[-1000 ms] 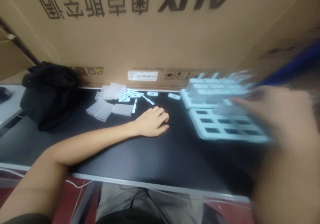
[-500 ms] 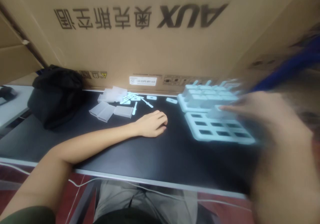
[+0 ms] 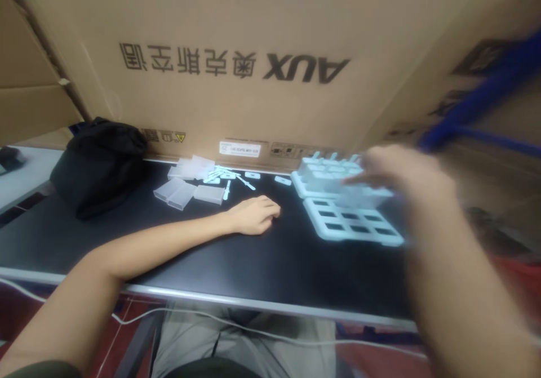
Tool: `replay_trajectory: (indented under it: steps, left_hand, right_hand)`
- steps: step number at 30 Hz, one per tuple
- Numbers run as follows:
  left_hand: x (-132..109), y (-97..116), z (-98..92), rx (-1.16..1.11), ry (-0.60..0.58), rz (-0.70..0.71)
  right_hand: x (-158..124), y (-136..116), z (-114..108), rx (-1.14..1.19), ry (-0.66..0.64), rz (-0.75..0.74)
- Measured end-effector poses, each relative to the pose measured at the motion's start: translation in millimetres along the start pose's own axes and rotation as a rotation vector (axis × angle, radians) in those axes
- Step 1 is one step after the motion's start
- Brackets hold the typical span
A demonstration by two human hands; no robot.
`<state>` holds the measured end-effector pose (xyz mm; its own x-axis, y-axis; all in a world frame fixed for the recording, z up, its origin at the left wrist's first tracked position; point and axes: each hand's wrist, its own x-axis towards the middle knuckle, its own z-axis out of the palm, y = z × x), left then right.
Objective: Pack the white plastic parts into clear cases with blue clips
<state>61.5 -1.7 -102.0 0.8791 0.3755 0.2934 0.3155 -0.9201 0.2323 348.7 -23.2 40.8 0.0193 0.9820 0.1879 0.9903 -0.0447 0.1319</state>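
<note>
My left hand [image 3: 256,216] rests on the black tabletop with its fingers loosely curled in and nothing visible in them. Over on the right, my right hand [image 3: 393,167] is smeared by motion, its fingers pinched on a translucent popsicle mold cup [image 3: 354,196]. This cup hangs over the pale blue mold frame [image 3: 359,236], whose rectangular openings show the dark table through them. Behind it, partly hidden by the hand, stands a filled popsicle mold [image 3: 310,174] with stick handles rising from its top.
Loose translucent cups [image 3: 210,194] lie beyond my left forearm, beside a pile of pale blue sticks [image 3: 224,173] and small oblong lids [image 3: 282,180]. A black bag [image 3: 99,167] sits at left. Large cardboard boxes [image 3: 190,102] wall the back; a blue bar [image 3: 477,102] slants at right.
My right hand has moved left and slightly back with the cup, toward the filled mold. My left hand stays resting on the table. The whole view has shifted a little.
</note>
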Motion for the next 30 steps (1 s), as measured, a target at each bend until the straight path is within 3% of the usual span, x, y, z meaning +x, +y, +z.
replay_trajectory:
  steps: [5,8,14,20,24,28,30]
  left_hand:
    - [-3,-2,0.7,0.026,0.019,-0.080]
    - [-5,-1,-0.2,0.039,0.016,-0.113]
    - [-4,-1,0.0,0.015,0.020,-0.099]
    - [-4,-2,0.6,0.027,0.024,-0.121]
    - [-7,2,-3.0,0.058,0.032,-0.168]
    - [-32,1,-29.3,0.293,0.073,-0.074]
    - [-53,-8,-51.4,0.417,0.138,-0.133]
  right_hand:
    - [22,-110,39,-0.044,-0.197,-0.041]
    - [33,-139,57,-0.033,-0.215,-0.039]
    - [44,-133,72,-0.047,-0.270,-0.071]
    - [37,-122,61,-0.004,-0.273,-0.138]
    - [23,-111,54,0.030,-0.194,-0.130]
    - [1,-95,62,0.108,-0.088,-0.103]
    - [-10,-86,71,0.183,-0.028,-0.092]
